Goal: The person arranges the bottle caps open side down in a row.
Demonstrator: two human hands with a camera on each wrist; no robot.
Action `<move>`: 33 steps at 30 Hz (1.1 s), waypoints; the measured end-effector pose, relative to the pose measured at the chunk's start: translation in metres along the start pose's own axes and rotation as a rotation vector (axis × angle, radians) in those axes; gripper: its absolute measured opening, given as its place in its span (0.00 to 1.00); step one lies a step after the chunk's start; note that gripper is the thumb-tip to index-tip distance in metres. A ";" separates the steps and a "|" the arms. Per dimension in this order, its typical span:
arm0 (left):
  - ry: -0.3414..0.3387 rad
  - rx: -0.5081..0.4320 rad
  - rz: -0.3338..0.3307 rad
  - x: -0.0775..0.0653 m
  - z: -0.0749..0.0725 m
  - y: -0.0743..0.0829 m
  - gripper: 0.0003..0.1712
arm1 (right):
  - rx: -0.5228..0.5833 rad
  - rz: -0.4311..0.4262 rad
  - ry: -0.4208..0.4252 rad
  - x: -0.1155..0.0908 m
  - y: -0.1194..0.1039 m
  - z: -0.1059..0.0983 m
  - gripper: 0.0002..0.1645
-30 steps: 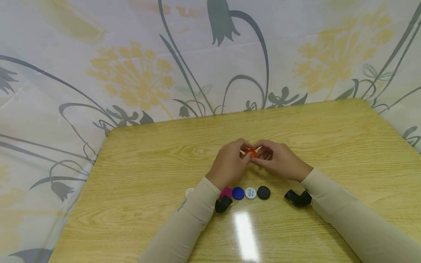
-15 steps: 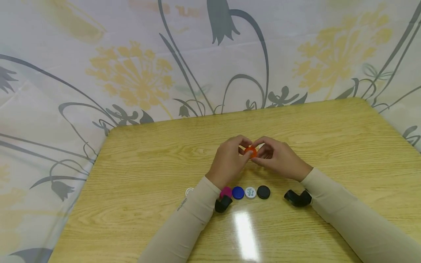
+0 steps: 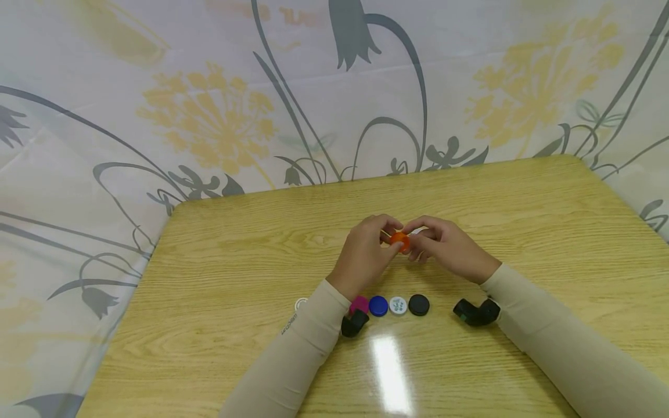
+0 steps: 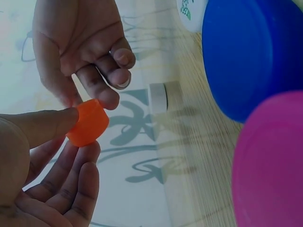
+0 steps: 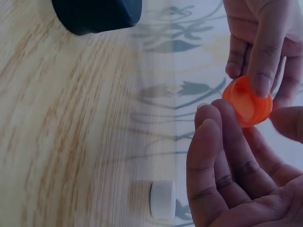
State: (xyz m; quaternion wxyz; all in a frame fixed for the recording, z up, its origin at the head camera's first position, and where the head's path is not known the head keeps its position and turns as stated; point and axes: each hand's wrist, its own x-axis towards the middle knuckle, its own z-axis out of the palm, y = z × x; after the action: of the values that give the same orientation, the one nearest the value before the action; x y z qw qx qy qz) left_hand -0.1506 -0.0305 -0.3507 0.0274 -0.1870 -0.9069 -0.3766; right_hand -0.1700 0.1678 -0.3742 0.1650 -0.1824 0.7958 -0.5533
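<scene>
An orange bottle cap [image 3: 400, 241] is held up above the table, its hollow side showing in the right wrist view. My left hand [image 3: 364, 254] pinches it, with the thumb lying across the cap and fingers on the opposite side. From the right, my right hand [image 3: 450, 247] holds the cap's edge between thumb and forefinger, its other fingers loosely bent. Beyond the hands a white cap [image 5: 162, 199] stands on the table, mostly covered by the right hand in the head view.
Nearer the person, a row has a magenta cap [image 3: 359, 305], a blue cap [image 3: 378, 306], a printed white cap [image 3: 398, 306] and a black cap [image 3: 418, 305]. Another white cap [image 3: 301, 303] is partly behind the left sleeve. A flowered cloth [image 3: 313, 87] hangs behind the table [image 3: 251, 244].
The right hand's fingers and thumb have shifted around the orange cap, and its wrist has moved slightly right. The left hand keeps its pinch, a little higher than a second ago.
</scene>
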 end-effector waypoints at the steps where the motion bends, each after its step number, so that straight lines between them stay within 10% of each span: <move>1: -0.001 0.005 0.008 0.000 0.000 0.000 0.15 | 0.010 0.006 0.001 0.000 0.000 0.000 0.19; 33: 0.021 0.123 0.055 -0.003 0.000 -0.001 0.13 | 0.004 -0.073 0.042 -0.003 -0.005 0.003 0.17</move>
State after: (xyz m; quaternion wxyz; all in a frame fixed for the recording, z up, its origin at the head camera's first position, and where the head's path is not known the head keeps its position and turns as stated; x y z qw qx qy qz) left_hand -0.1486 -0.0323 -0.3518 0.0589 -0.2060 -0.9225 -0.3212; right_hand -0.1656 0.1654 -0.3702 0.1282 -0.1991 0.7910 -0.5642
